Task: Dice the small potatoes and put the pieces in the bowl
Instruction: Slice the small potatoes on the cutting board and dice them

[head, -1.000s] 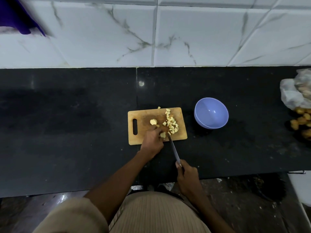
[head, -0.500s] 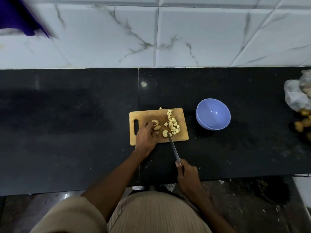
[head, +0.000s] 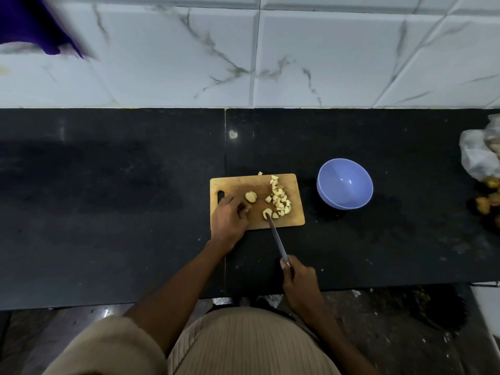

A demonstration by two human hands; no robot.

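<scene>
A small wooden cutting board [head: 293, 182] lies on the black counter. A heap of diced potato pieces [head: 280, 202] sits on its right half. A potato slice [head: 250, 197] lies near the board's middle and a cut chunk [head: 267, 212] lies at the knife's tip. My left hand [head: 228, 219] rests on the board's left part, its fingers curled around a small potato piece. My right hand [head: 299, 282] grips the handle of a knife [head: 277, 239], whose blade points up onto the board. An empty lilac bowl [head: 344, 184] stands to the right of the board.
A white plastic bag [head: 479, 155] and several whole small potatoes [head: 487, 200] lie at the counter's right edge. A marble-tiled wall [head: 257, 55] rises behind the counter. The counter's front edge is close to my body.
My left hand has slid left off the potato, which now lies in separate slices. The knife tip has stayed near the cut chunk.
</scene>
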